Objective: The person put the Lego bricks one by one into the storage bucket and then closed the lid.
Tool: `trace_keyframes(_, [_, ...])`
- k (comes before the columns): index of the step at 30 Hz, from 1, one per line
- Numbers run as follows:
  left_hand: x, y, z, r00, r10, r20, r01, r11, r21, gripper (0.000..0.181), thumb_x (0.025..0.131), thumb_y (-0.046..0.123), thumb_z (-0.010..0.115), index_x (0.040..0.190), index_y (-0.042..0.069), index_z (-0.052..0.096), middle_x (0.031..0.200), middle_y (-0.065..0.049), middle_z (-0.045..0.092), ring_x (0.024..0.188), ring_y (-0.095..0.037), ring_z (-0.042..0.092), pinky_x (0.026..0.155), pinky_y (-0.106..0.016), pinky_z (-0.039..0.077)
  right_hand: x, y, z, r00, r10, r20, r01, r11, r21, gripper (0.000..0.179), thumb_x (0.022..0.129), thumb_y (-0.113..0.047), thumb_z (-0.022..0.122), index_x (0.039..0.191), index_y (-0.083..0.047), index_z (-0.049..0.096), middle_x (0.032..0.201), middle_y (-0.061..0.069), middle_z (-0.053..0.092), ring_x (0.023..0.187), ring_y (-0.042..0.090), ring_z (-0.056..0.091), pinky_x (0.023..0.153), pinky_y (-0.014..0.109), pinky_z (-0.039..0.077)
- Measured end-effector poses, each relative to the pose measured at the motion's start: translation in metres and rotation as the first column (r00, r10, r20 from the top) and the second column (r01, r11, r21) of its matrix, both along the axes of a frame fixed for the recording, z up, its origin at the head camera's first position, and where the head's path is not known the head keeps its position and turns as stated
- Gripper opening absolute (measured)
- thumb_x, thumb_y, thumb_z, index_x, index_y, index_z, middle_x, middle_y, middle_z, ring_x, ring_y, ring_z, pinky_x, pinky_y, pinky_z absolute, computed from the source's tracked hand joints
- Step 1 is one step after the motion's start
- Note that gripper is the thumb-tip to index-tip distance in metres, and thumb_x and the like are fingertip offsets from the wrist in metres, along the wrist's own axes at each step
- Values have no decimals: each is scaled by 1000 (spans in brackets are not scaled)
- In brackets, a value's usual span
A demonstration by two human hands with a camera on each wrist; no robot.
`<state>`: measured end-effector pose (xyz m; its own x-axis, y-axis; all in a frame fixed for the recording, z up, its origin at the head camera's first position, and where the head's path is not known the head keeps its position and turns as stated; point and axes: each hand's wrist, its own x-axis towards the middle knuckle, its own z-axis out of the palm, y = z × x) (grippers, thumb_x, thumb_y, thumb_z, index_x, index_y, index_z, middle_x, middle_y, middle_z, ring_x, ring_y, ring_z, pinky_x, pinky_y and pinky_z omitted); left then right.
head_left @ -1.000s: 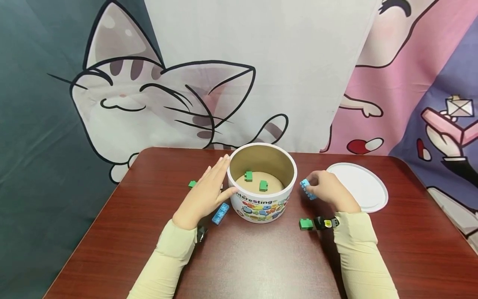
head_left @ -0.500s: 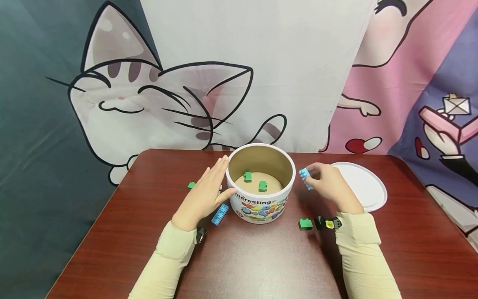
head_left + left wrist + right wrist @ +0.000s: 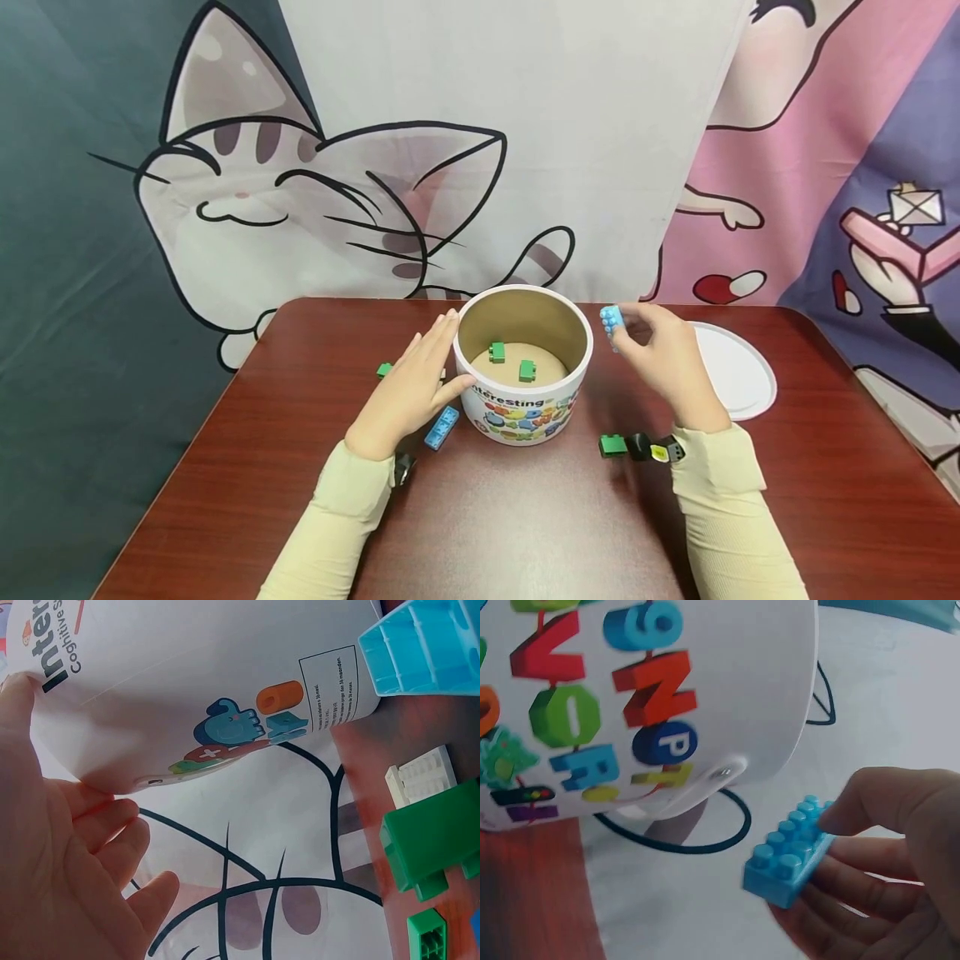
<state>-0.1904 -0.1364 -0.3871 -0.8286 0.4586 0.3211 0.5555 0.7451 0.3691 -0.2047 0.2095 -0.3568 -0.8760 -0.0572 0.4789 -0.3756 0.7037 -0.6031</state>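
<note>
A round white bucket (image 3: 517,412) with a printed side stands on the table, open at the top. Two green blocks lie on its floor, one green block (image 3: 527,371) nearer the front. My left hand (image 3: 408,383) rests against the bucket's left side, fingers straight, as the left wrist view also shows. In my right hand (image 3: 663,354) a light blue toy building block (image 3: 789,851) is pinched between thumb and fingers. It is held up just right of the bucket, about level with the rim.
A white round lid (image 3: 735,371) lies at the right, partly behind my right hand. A blue block (image 3: 442,428) sits left of the bucket, with green (image 3: 435,832) and white (image 3: 424,776) blocks near my left hand. Another green block (image 3: 612,446) lies by my right wrist.
My right hand has lifted the light blue block from low beside the bucket to about rim height. The left hand has stayed against the bucket.
</note>
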Motion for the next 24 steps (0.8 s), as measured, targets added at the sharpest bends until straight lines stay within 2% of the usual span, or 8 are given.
trace_keyframes(3, [0,0,0,1000,4,9,-4,1000,5,87,99,48,62,163,9,18,168,-8,21,155,-25,17,123,-53,18,4,-4,5,998,-4,-64,4,1000,-14,22,92,-10,67,112,-6,75,90,7,72,79,13,62,70,14,45])
trace_keyframes(7, [-1,1,-1,1000,-3,10,3,1000,9,87,99,47,62,163,9,18,168,-9,20,155,-23,15,123,-54,18,13,-9,13,995,12,-95,-14,1000,-20,21,93,-10,67,111,-7,75,90,4,71,78,5,61,72,8,46])
trace_keyframes(13, [-1,0,-3,1000,-7,-2,7,1000,1,85,100,46,62,162,8,19,167,-10,21,155,-23,17,121,-55,22,20,-21,19,987,99,-130,-103,995,-21,21,92,-4,68,112,-4,75,93,4,72,81,6,65,74,8,51])
trace_keyframes(16, [-1,0,-3,1000,-4,-1,4,1000,-3,85,100,46,61,162,8,19,167,-10,21,155,-24,17,122,-54,21,20,-29,20,979,145,-143,-149,989,-15,24,91,-2,69,114,-2,74,95,5,72,83,11,66,74,11,54])
trace_keyframes(19, [-1,1,-2,1000,-4,2,4,1000,0,86,100,48,61,163,8,18,167,-10,21,155,-25,17,122,-54,20,18,-37,22,973,182,-142,-183,983,4,26,89,1,69,115,0,73,96,8,71,83,16,68,74,23,59])
trace_keyframes(23, [0,0,-1,1000,2,9,-2,1000,-1,86,100,48,61,163,8,18,168,-10,21,155,-24,17,123,-53,19,9,-48,24,970,222,-98,-218,975,51,29,89,-1,68,117,2,72,99,12,72,83,23,70,74,40,61])
trace_keyframes(24, [0,0,0,1000,3,10,-3,1000,0,86,99,48,61,163,8,18,168,-10,21,155,-24,16,122,-53,19,6,-51,25,970,230,-78,-226,972,62,29,89,-2,69,118,2,71,100,12,73,84,23,70,75,41,60])
